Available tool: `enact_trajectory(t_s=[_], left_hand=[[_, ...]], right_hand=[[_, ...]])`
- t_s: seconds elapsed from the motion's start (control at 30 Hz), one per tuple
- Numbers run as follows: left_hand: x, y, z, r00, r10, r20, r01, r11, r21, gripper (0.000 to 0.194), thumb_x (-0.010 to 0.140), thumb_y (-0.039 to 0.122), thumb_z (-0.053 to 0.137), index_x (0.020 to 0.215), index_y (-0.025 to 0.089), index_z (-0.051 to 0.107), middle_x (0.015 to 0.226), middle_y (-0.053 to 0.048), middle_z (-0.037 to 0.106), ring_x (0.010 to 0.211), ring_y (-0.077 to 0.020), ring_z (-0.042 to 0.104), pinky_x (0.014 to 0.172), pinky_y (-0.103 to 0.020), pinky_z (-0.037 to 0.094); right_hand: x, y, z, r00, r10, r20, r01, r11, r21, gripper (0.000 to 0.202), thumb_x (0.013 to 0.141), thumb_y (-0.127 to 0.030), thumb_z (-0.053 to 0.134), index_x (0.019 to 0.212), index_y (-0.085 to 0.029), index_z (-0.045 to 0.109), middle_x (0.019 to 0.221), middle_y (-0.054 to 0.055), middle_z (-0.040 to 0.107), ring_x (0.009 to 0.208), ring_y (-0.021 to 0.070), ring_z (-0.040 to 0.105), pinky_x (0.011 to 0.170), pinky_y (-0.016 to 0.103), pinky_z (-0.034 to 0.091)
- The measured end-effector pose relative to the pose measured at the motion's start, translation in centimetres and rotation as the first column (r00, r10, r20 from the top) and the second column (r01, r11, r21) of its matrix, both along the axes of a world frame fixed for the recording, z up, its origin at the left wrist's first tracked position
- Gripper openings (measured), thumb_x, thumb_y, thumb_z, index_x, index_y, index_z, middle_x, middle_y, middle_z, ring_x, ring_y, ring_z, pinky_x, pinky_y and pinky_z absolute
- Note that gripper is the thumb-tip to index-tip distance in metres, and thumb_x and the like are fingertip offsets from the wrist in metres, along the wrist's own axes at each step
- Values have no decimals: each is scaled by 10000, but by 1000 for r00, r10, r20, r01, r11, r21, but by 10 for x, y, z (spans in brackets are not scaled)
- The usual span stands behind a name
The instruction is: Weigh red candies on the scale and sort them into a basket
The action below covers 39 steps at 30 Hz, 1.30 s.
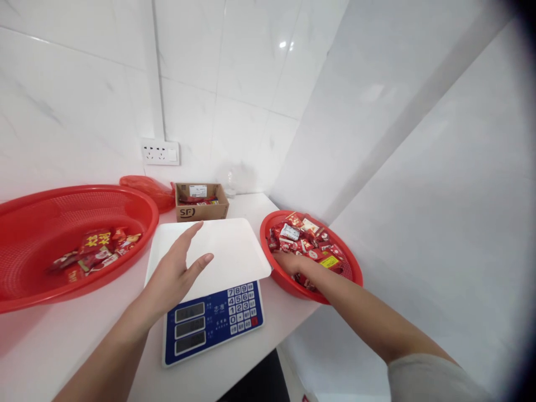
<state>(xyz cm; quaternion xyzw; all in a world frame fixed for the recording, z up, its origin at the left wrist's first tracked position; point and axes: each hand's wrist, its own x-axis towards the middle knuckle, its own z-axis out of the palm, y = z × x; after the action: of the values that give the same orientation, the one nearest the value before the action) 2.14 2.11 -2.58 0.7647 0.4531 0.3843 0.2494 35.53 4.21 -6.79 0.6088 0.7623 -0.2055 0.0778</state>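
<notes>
Over the left part of the white weighing plate (pixel 234 251), my left hand (pixel 178 268) is held with thumb and fingers apart and nothing in it. Below the plate is the scale's blue panel (pixel 215 315) with number keys and three displays. My right hand (pixel 288 262) reaches down into the round red basket (pixel 355 273) on the right, among small wrapped snack packets (pixel 307 240), mostly red. Its fingertips are hidden by the packets and the basket's near side, so whether it grips one does not show.
A large red basket (pixel 79 192) at the left holds several red packets (pixel 98 243). Behind the scale stand a small cardboard box (pixel 209 212) with packets inside, a red plastic bag (pixel 148 190) and a clear container (pixel 230 184). Walls close off the back and right.
</notes>
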Motion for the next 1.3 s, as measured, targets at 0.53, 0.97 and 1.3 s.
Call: enact_trajectory(t_s=[0.53,0.97,1.3], left_hand=[[4,2,-6,997,-9,-74,11,1000,29,596,921,517,448,1438,235,356,1485,-134,481,1333,-348,488,965,-469,513],[4,3,-8,993,-10,-114,13,1000,26,599,923,519,446,1440,225,368,1478,-133,492,1321,-333,502,961,-442,517],[5,4,-7,992,-47,-120,46,999,-4,577,935,502,447,1439,236,358,1510,-116,457,1321,-318,499,958,-424,517]], right_hand=[[60,-13,14,962,-267,48,261,960,104,405,940,-310,610,1325,-207,536,1426,107,494,1235,293,531,1008,537,449],[31,-23,-1,990,-132,53,134,991,-28,381,942,-309,611,1301,-198,549,1342,103,558,1126,259,602,931,484,516],[29,-13,-10,978,-192,-84,201,974,107,286,949,-315,603,1196,-171,608,1212,81,633,1012,221,650,853,424,555]])
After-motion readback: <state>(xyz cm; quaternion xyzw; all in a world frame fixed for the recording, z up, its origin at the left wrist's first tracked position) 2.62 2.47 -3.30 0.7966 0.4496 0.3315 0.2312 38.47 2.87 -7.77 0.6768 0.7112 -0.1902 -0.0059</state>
